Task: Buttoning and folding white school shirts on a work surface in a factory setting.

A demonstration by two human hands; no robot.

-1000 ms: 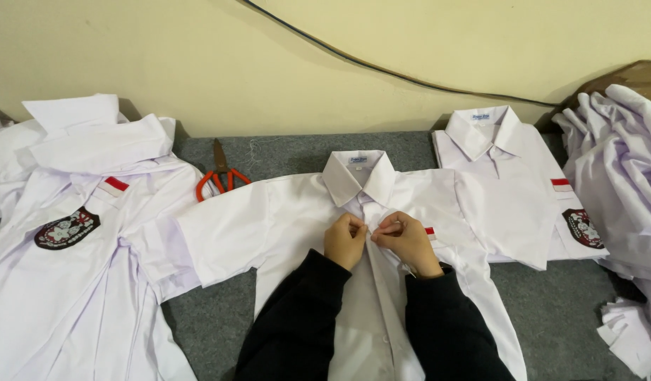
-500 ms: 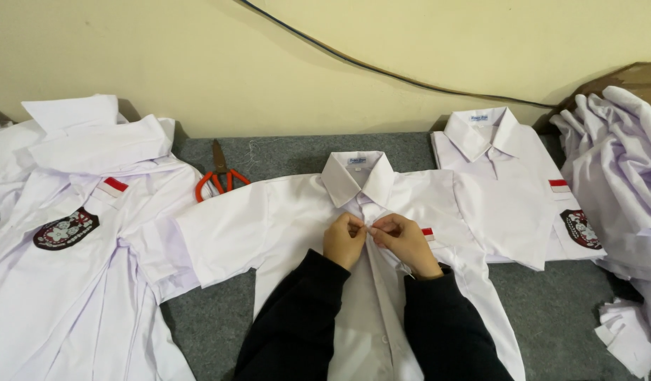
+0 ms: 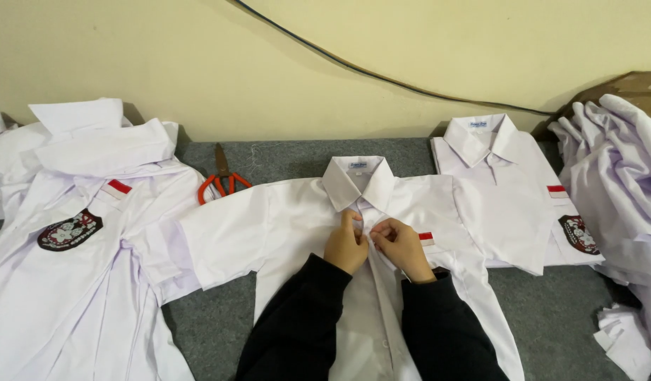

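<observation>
Left hand (image 3: 346, 247): grip pinched on white shirt (image 3: 283, 226) placket, below collar.
Right hand (image 3: 403, 247): likewise pinched.
Technique: keep placket edges aligned, fabric flat on bench (image 3: 551, 310).

Bare grey table (image 3: 551, 317) lies right; scissors (image 3: 221, 180) and shirt pile (image 3: 78, 247) crowd left.

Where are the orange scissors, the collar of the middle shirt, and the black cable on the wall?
orange scissors (image 3: 221, 182), head view, where the handles meet the blades.
collar of the middle shirt (image 3: 359, 180), head view, on its right flap, beside the opening.
black cable (image 3: 382, 75), head view, midway along its run across the wall.
</observation>
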